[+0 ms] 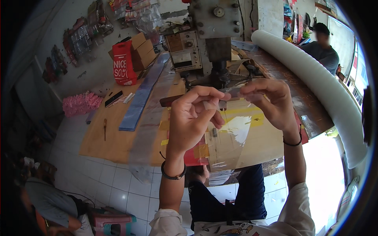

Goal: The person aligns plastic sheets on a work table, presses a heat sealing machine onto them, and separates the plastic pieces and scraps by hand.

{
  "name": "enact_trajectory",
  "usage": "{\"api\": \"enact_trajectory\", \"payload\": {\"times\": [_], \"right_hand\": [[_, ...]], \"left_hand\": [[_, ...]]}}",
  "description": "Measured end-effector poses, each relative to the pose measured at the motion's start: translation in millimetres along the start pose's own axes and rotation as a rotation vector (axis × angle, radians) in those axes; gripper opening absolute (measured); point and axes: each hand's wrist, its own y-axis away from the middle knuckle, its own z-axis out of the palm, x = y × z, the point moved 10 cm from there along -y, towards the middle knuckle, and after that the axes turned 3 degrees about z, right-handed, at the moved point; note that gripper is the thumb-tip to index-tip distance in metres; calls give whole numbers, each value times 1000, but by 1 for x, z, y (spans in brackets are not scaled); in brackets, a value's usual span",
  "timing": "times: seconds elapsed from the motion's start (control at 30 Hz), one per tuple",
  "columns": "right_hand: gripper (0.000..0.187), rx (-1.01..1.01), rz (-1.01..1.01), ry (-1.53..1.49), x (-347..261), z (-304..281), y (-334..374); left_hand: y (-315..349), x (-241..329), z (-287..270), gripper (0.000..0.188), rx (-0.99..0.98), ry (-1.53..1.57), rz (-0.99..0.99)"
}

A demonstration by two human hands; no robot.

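Note:
Both of my hands are raised over the work table, with a piece of thin clear plastic film stretched between them. My left hand has its fingers curled and pinches the film's left side. On the other side, the fingertips of my right hand close on the film's right part. Below them lies a pale board edged with yellow tape and a red strip. Bright glare shows on clear plastic there; whether it belongs to the held film I cannot tell. Just beyond my hands stands a press machine.
A control box sits beside the press. Blue plastic strips, a phone, a screwdriver and a red bag lie or stand leftward. At right is a white foam roll. Another person is behind it; one more is lower left.

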Motion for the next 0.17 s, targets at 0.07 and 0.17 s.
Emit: {"api": "enact_trajectory", "payload": {"times": [0.07,0.17], "right_hand": [[20,-34,-123,211,-11,0,2],[22,-85,-257,402,-15,7,6]], "left_hand": [[5,0,2,24,-18,-1,19],[9,-1,2,52,-106,-11,-14]]}}
